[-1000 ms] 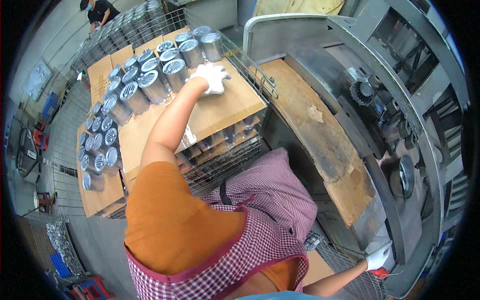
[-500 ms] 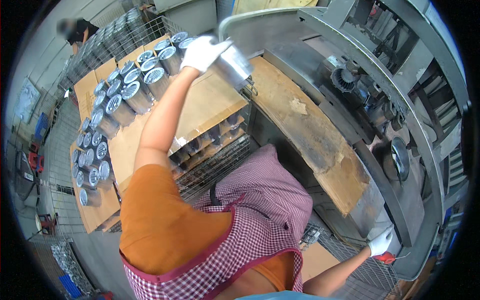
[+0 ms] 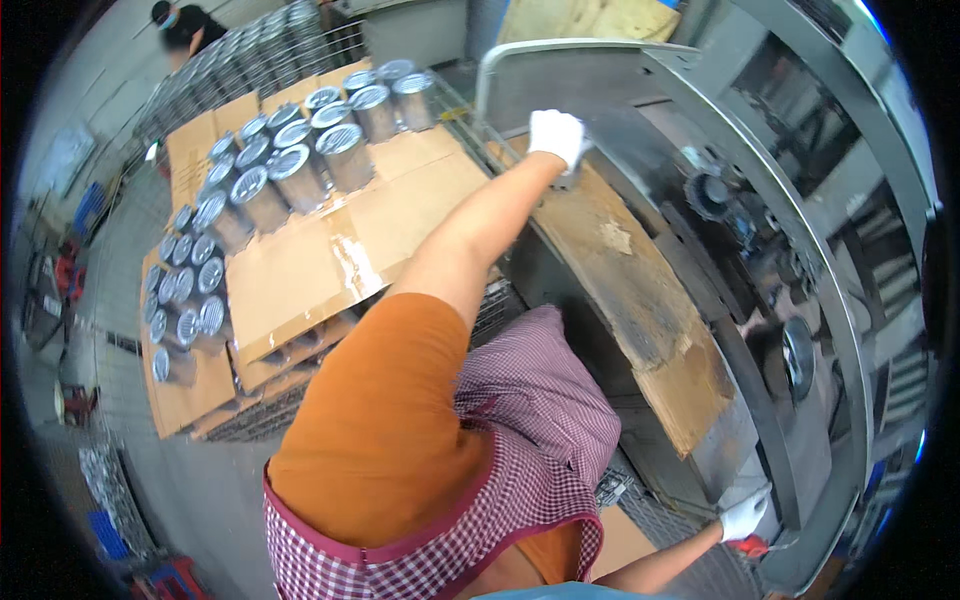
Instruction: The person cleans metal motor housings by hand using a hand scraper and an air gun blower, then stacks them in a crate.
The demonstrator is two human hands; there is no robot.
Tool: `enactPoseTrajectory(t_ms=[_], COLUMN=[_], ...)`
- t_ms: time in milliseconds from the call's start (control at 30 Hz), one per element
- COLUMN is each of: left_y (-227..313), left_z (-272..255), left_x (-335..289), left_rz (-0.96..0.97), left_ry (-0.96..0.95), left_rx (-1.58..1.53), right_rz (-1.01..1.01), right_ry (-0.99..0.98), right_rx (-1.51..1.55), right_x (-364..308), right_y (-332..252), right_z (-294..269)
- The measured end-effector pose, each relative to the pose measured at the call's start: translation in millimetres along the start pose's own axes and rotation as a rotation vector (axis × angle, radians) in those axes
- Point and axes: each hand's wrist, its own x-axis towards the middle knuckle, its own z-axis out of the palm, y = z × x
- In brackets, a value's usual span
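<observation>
My left hand (image 3: 555, 137), in a white glove, is over the far end of a worn wooden board (image 3: 610, 240) in front of the machine. Its fingers are closed from above on a metal cylinder (image 3: 569, 181); only a grey edge shows below the glove. At the lower right, my right hand (image 3: 742, 516), also gloved, lies against the machine's near metal edge with its fingers stretched out. Just below it is a red knob-like part (image 3: 750, 546). Several shiny cylinders with slotted tops (image 3: 345, 155) stand upright on cardboard (image 3: 300, 280) to the left.
A curved grey metal frame (image 3: 815, 250) borders the machine on the right. Inside it sit a toothed round part (image 3: 708, 194) and a dark round bowl-like part (image 3: 797, 358). More metal pieces are stacked in a wire cage (image 3: 255, 65) at the far left, where another person (image 3: 190, 28) works.
My left hand has moved right with the cylinder, from above the cardboard to the wooden board. The right hand stays by the red part. My view has shifted somewhat.
</observation>
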Motion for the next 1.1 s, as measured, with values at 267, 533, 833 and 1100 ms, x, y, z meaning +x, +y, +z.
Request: enactPoseTrajectory(t_ms=[267,533,833,1100], left_y=[-85,-325,-295,-213], left_z=[-55,42,-42,-111], left_x=[-48,-130,-132,-131], left_rz=[0.154,0.317,0.401,-0.382], left_ry=[0.073,-0.864,-0.606,-0.266], left_rx=[0.127,1.41,1.005,0.218], right_rz=[0.022,0.0,0.019,-0.049], right_ry=[0.002,0.021,-0.005,0.008], right_rx=[-0.006,0.025,-0.049,-0.012], right_x=[23,23,13,-1], right_y=[17,10,11,5], right_z=[16,14,8,-3])
